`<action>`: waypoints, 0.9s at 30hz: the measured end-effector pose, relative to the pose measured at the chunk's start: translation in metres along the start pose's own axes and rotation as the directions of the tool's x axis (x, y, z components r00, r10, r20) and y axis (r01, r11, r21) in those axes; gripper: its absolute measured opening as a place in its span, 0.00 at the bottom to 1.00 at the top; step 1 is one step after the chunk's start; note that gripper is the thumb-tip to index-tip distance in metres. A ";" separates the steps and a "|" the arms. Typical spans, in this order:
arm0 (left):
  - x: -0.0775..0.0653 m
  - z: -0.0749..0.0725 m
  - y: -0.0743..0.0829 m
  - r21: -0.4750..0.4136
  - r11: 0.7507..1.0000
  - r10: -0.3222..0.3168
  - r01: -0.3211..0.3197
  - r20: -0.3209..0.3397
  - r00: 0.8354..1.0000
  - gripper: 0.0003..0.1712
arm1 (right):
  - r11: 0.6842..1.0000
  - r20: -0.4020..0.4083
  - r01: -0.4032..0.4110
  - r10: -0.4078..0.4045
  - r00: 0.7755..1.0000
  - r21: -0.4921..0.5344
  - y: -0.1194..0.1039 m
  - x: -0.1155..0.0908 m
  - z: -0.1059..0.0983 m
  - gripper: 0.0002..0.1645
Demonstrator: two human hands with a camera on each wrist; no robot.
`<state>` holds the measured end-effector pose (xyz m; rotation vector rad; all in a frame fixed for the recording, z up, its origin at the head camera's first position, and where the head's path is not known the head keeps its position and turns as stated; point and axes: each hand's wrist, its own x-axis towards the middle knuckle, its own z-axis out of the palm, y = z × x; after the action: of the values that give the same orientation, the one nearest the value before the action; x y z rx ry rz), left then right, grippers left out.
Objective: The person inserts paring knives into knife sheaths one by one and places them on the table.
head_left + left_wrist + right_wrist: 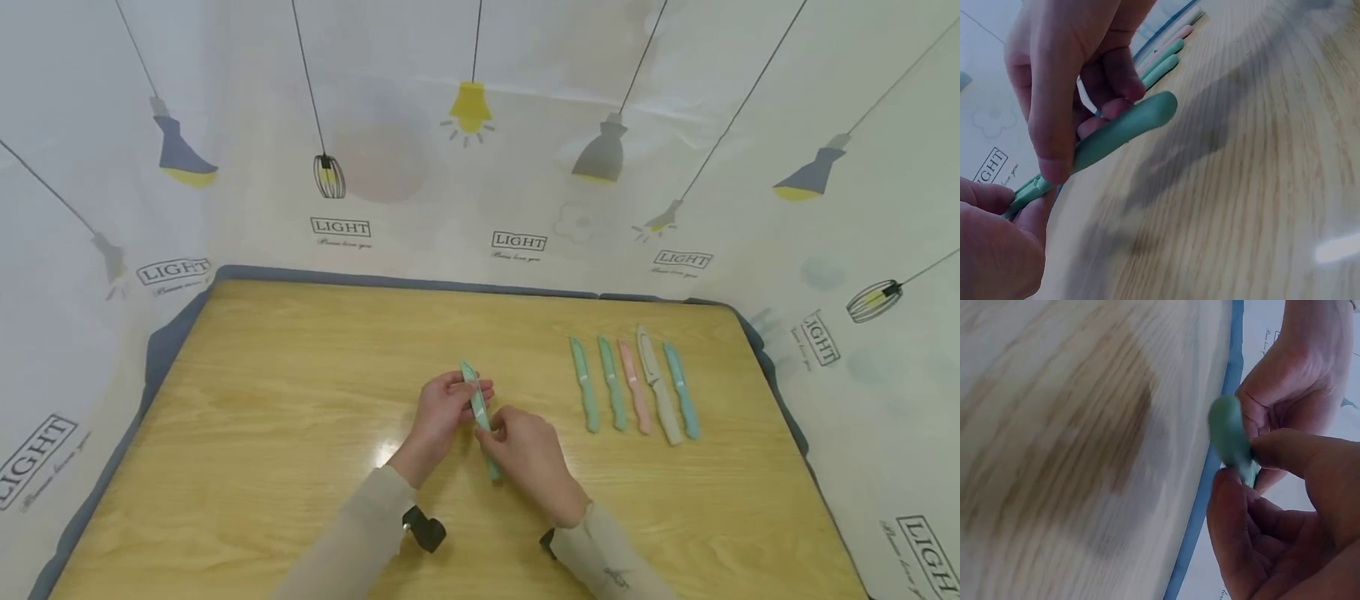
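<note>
A mint-green knife (479, 408) is held tilted above the table between my two hands, its blade end away from me. My left hand (441, 410) pinches the blade end between thumb and fingers. On the handle, my right hand (531, 457) grips with thumb and fingertips. In the left wrist view, the rounded end of the handle (1141, 122) sticks out past the right fingers. The right wrist view shows that handle (1229, 428) somewhat blurred. Part of the blade end is hidden by the left fingers.
To the right, several knives lie side by side on the wooden table (300, 375): two green knives (584, 392), a pink knife (634, 390), a larger off-white knife (664, 408) and a blue knife (681, 392). A lamp-printed curtain (420, 242) surrounds the table's back and sides.
</note>
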<state>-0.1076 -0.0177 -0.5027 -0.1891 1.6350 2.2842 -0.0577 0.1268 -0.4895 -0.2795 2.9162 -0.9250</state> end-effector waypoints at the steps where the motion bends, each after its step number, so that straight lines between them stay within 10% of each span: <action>1: 0.000 0.000 -0.001 0.013 1.000 -0.004 0.004 -0.013 1.000 0.22 | 1.000 0.005 -0.004 0.005 1.000 -0.024 0.000 0.001 0.000 0.15; 21: -0.012 -0.037 0.018 0.301 0.943 0.201 -0.144 -0.167 0.965 0.16 | 0.845 -0.097 -0.024 -0.033 0.995 -0.534 0.068 0.044 -0.035 0.24; 25: -0.021 -0.051 0.022 0.466 0.864 0.265 -0.192 -0.097 0.959 0.18 | 0.865 -0.067 -0.037 0.004 0.998 -0.500 0.072 0.039 -0.039 0.26; 27: -0.027 -0.059 0.025 0.577 0.786 0.299 -0.219 -0.046 0.953 0.22 | 0.897 -0.064 -0.065 0.041 0.997 -0.437 0.075 0.031 -0.047 0.25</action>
<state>-0.0954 -0.0856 -0.4920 0.0320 2.4684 1.8652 -0.1054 0.2076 -0.4946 -0.1966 3.1328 -0.2543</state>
